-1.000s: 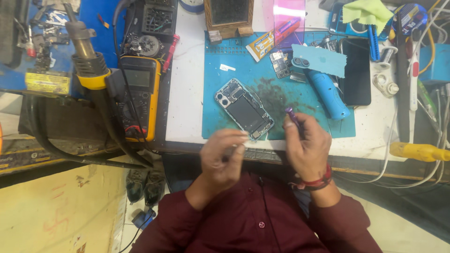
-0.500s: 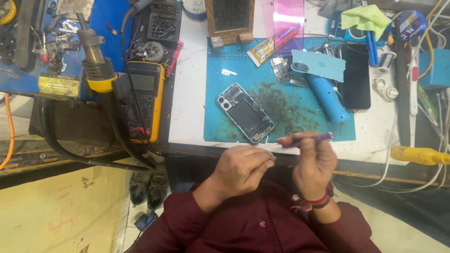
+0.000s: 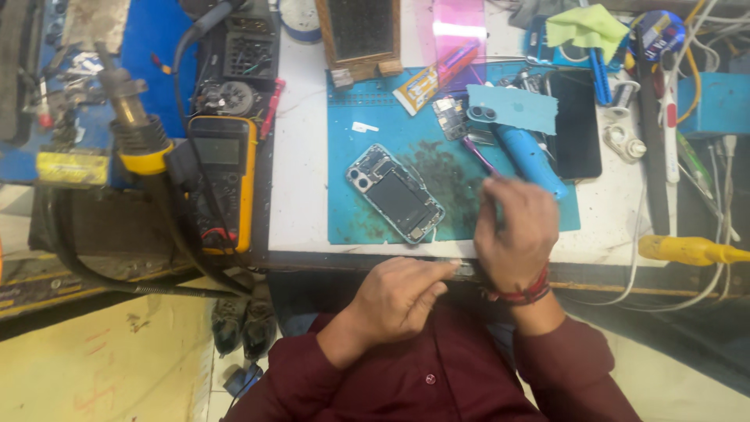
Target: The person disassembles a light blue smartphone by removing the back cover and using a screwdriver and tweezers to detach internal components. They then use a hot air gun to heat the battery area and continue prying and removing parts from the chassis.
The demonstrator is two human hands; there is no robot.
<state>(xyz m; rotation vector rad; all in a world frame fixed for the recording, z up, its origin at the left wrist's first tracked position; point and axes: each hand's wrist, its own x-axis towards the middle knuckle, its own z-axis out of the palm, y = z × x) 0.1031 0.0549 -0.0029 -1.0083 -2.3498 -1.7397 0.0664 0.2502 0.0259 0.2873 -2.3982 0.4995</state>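
An opened phone (image 3: 395,192) with its insides showing lies tilted on the blue work mat (image 3: 359,219). My right hand (image 3: 516,230) is over the mat's right part, gripping a thin purple tool (image 3: 478,155) whose tip points up and left. My left hand (image 3: 402,297) rests at the table's front edge, fingers curled with the forefinger stretched right; I see nothing in it. Both sleeves are dark red, and a red thread band circles the right wrist.
A yellow multimeter (image 3: 223,176) and a hot-air gun (image 3: 133,125) sit at the left. A blue cylindrical tool (image 3: 531,160), a light blue phone back (image 3: 512,109), a black phone (image 3: 574,125), a glue tube (image 3: 426,78) and a wooden-framed box (image 3: 359,35) crowd the back. A yellow-handled tool (image 3: 687,250) lies at right.
My right hand has moved forward onto the mat, swinging the purple tool from level to pointing away. My left hand has dropped away from it toward the table edge.
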